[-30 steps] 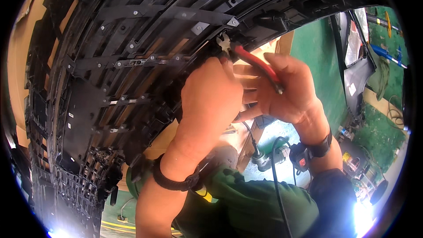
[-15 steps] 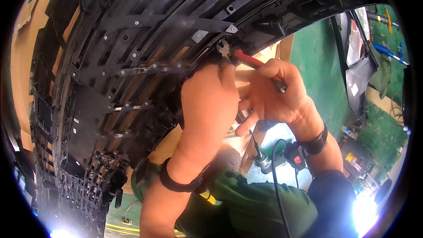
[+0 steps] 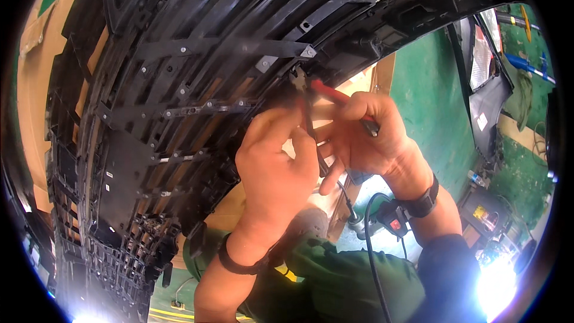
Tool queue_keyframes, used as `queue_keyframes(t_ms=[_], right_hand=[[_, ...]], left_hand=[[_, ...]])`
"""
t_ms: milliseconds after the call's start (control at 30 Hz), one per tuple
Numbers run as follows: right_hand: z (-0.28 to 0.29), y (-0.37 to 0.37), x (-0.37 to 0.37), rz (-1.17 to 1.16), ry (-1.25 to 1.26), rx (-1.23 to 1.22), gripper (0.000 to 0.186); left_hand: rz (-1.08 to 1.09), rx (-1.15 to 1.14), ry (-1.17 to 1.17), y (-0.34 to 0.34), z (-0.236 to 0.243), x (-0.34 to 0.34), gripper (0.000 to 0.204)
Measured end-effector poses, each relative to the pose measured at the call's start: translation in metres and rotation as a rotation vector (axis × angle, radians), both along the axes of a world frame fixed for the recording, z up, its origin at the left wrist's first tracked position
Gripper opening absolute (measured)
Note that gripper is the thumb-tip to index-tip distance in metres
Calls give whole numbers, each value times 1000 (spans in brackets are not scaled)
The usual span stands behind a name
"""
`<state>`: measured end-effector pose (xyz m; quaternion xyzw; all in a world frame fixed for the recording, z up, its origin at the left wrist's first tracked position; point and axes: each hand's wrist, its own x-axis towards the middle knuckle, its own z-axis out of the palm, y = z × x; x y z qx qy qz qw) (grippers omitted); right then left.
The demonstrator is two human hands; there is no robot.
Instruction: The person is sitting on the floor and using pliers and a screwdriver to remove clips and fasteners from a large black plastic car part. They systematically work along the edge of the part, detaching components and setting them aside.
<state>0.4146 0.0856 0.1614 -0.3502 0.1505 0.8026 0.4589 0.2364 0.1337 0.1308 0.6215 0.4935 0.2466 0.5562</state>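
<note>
In my right hand (image 3: pixel 373 134) is a pair of pliers (image 3: pixel 338 97) with red handles. The thumb lies on one handle, and the lower fingers are partly spread behind the other. Its metal jaws point up and left, at the edge of a large black plastic car bumper part (image 3: pixel 233 63). Whether the jaws grip anything is too small to tell. My left hand (image 3: pixel 278 152) is beside the pliers, thumb and fingers bent together along the bumper's edge and the other handle. What those fingers pinch is hidden.
Brown cardboard (image 3: pixel 36 107) lies under the bumper part. A corded power tool (image 3: pixel 391 218) with a black cable (image 3: pixel 372 251) sits near my right forearm. On the green floor (image 3: pixel 421 96) at right are a dark panel (image 3: pixel 487 113) and a blue tool (image 3: pixel 526 67).
The bumper part has shifted slightly downward in view. My left hand has dropped back a little, opening a gap between thumb and fingers. The pliers' jaws have moved slightly left and down.
</note>
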Motion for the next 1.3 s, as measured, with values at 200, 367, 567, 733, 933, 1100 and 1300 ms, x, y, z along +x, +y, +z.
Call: queue_keyframes(t_ms=[200,367,567,733,933,1100,1300], right_hand=[[-9,-9,-4,-24,-47,-9,58],[-3,-6,-12,-21,-158,-70,51],[5,-4,-22,-51,-171,-120,39],[-12,-17,-42,428,-971,-20,35],[7,-48,-58,571,-1604,207,55],[35,-68,-52,588,-1676,136,59],[42,-60,-51,557,-1470,130,49]], left_hand=[[-69,-263,-105,6,3,-3,25],[79,-354,-163,5,11,2,22],[17,-175,-101,9,3,-5,18],[84,-43,-80,8,14,-8,21],[81,175,-162,4,8,-10,20],[30,-77,-82,-12,33,-22,24],[-81,-476,-174,-42,17,-8,28]])
